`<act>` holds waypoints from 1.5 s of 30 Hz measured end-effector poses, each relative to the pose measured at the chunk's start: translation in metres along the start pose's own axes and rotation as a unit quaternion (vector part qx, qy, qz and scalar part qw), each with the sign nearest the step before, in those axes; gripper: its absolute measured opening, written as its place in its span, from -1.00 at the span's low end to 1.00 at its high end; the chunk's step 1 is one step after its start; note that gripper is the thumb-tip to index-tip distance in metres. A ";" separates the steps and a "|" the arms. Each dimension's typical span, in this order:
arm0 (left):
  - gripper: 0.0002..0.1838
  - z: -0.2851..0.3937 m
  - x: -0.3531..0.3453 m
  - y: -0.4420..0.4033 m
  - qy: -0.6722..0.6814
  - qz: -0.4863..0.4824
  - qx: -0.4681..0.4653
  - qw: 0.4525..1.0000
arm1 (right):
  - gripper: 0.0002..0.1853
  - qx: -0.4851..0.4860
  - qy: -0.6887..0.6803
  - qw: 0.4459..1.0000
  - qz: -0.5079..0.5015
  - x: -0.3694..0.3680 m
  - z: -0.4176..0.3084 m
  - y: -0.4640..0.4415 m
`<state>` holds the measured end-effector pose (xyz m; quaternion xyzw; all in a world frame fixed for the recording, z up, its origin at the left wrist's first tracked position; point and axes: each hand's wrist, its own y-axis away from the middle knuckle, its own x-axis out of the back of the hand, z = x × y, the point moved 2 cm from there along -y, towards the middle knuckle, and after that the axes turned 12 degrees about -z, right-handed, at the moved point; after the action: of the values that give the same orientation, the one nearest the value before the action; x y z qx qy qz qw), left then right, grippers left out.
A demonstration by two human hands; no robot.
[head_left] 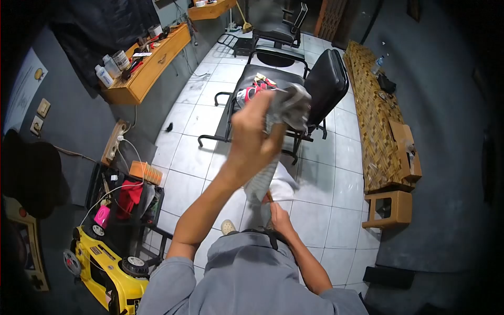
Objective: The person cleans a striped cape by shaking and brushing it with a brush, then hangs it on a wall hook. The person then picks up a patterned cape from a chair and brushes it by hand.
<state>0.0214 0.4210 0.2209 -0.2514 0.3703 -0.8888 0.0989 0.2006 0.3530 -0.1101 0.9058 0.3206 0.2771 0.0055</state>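
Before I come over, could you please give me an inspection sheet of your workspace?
Surface: white tiled floor; a dark tuft lies on it, left of the black chair.
Job's things: grey cloth, motion-blurred; white cloth below it.
Clutter: bottles on the wooden wall shelf; yellow toy car at lower left.
Hands: left hand holds the grey cloth; right hand is beside the white cloth, its grip unclear.
Cables: white cable by the power strip.
Surroundings: the black chair ahead; a woven-covered bench at right, cardboard box on its near end.
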 end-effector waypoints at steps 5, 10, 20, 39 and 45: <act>-0.71 0.011 0.026 0.000 -0.041 0.100 -0.073 0.991 | -0.51 -0.276 0.235 0.890 -0.277 -0.036 0.204 0.046; -0.65 0.021 0.032 -0.011 -0.150 0.046 -0.158 0.975 | -0.31 -0.355 0.190 0.897 -0.181 -0.012 0.207 0.068; -0.44 -0.010 -0.025 0.007 0.061 -0.043 0.206 0.976 | -0.53 0.023 -0.425 0.905 -0.003 0.083 -0.123 0.013; -0.50 -0.020 0.009 0.029 0.323 0.094 0.222 0.915 | -0.47 -0.165 -0.160 0.969 0.094 0.053 0.051 0.001; -0.41 -0.019 -0.026 0.044 0.176 -0.033 0.185 0.966 | -0.45 -0.036 -0.522 0.852 -0.013 0.083 -0.151 0.002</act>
<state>0.0329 0.4108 0.1681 -0.0801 0.2021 -0.9749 0.0472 0.1785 0.3745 0.0599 0.9123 0.2719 -0.2249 0.2079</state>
